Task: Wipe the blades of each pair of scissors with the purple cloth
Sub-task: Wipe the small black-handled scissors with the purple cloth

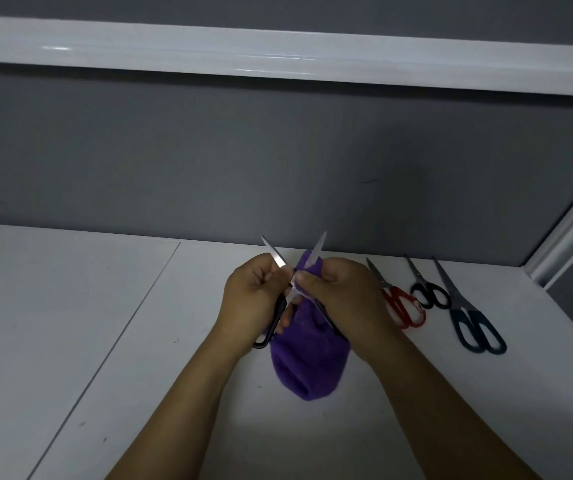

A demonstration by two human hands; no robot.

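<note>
A pair of black-handled scissors (274,261) is held above the white table with its two blades spread in a V pointing away from me. My left hand (254,299) grips its black handle. My right hand (340,296) holds the purple cloth (309,362) against the right blade near the pivot, and the cloth hangs down to the table between my wrists. Three more pairs lie to the right: red-handled scissors (402,306), small black-handled scissors (430,294) and large dark teal-handled scissors (475,327).
The white table (70,323) has a seam running diagonally on its left part. A grey partition wall (209,150) stands behind it, with a white rail across the top. A white frame edge (569,237) closes the right corner.
</note>
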